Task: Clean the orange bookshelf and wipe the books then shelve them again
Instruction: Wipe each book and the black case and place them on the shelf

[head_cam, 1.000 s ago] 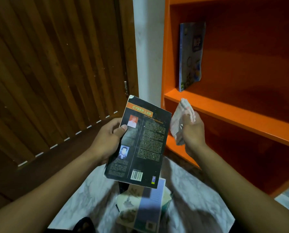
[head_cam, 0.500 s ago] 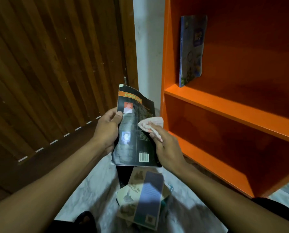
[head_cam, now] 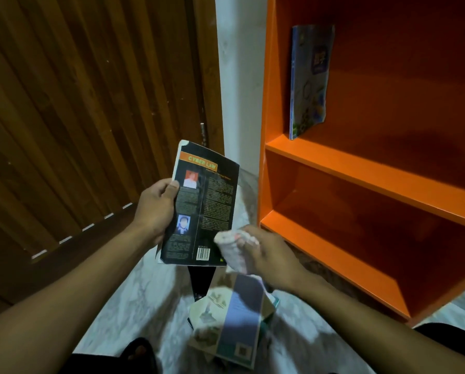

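Book (head_cam: 204,209), black "Cyber Law" paperback, back cover up: left hand (head_cam: 155,209) grips its left edge, thumb on the cover. Right hand (head_cam: 266,252) bunches a cloth (head_cam: 232,251) at the lower right corner; half a second ago it sat mid-cover, so the stroke has run down and this face looks nearly done. Count: one book in hand, one upright on the bookshelf (head_cam: 361,168), at least two in the floor pile (head_cam: 234,317). One cloth. Shelving mostly pending.
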Demonstrator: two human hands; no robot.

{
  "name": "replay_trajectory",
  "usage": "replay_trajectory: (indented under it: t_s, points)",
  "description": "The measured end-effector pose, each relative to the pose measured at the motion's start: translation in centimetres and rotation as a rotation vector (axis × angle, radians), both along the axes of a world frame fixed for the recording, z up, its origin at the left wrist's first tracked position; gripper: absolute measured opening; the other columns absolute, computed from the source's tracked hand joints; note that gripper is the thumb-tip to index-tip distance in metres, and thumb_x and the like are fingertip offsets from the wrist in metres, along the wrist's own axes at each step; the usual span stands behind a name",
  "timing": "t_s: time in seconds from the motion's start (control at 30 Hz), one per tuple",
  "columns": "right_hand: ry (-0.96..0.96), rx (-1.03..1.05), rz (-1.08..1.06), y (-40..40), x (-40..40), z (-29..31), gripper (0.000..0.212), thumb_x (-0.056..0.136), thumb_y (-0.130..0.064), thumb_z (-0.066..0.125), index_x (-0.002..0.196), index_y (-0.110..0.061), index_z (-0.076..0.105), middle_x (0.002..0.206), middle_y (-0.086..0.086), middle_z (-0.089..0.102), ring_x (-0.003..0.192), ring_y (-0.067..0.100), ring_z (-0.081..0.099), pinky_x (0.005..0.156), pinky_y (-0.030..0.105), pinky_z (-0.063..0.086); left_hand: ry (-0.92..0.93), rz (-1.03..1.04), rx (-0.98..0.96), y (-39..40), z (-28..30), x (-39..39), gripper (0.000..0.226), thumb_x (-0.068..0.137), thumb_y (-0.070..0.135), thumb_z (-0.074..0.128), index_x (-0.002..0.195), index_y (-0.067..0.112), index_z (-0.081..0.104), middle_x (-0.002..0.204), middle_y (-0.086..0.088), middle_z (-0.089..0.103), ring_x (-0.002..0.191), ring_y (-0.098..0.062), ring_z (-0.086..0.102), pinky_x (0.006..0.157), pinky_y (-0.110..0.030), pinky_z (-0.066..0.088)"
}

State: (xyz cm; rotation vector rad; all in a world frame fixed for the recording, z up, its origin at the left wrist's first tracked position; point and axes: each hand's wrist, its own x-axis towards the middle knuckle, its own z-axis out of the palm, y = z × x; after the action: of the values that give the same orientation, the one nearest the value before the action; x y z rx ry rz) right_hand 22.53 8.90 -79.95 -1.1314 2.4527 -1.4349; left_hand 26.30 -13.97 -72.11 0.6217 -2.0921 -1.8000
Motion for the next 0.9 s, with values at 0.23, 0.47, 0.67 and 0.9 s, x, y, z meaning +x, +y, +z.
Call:
replay_trajectory:
  t_s: [0.23,0.47,0.67,0.9]
  points:
    - [-0.217,-0.324,-0.493,-0.3,-3.7,4.9,0.026,0.106,-0.026,0.043,0.129,-0.025,0.055,0.100,-0.008,0.062,0.090,0.026,0.063,0.069,0.030,0.055,-0.053,-0.208,-0.082,2.5,-1.3,0.3,0.023,0.104,0.032,0.050,0.107,0.020,0.069,0.093,-0.010,0.076,0.085,-0.030,0.075,0.082,-0.051,0.058]
    - [-0.147,-0.303,-0.409,-3.6,-3.3,4.1,0.048,0.106,-0.019,0.043,0.152,-0.027,0.035,0.161,-0.006,0.028,0.151,0.012,0.018,0.123,0.038,0.018,-0.085,-0.226,0.088,6.8,-2.5,-0.4,0.021,0.103,0.024,0.054,0.102,0.016,0.073,0.093,-0.015,0.076,0.079,-0.029,0.074,0.076,-0.041,0.059]
    - [-0.063,-0.151,-0.145,-4.8,0.7,1.1,0.050,0.105,-0.018,0.043,0.139,-0.051,0.027,0.152,-0.030,0.017,0.149,-0.004,0.004,0.126,0.041,0.005,-0.102,0.019,0.382,5.7,-1.3,-1.8,0.022,0.103,0.015,0.050,0.112,0.009,0.069,0.102,-0.019,0.075,0.091,-0.036,0.074,0.085,-0.050,0.060]
    - [0.068,-0.125,0.130,-3.4,3.1,-0.9,0.033,0.103,-0.014,0.048,0.132,-0.021,0.062,0.144,-0.007,0.054,0.139,0.001,0.040,0.118,0.023,0.028,-0.038,0.256,0.541,1.3,-0.6,-2.6,0.023,0.103,0.026,0.052,0.115,0.016,0.068,0.107,-0.016,0.076,0.088,-0.037,0.075,0.078,-0.065,0.057]
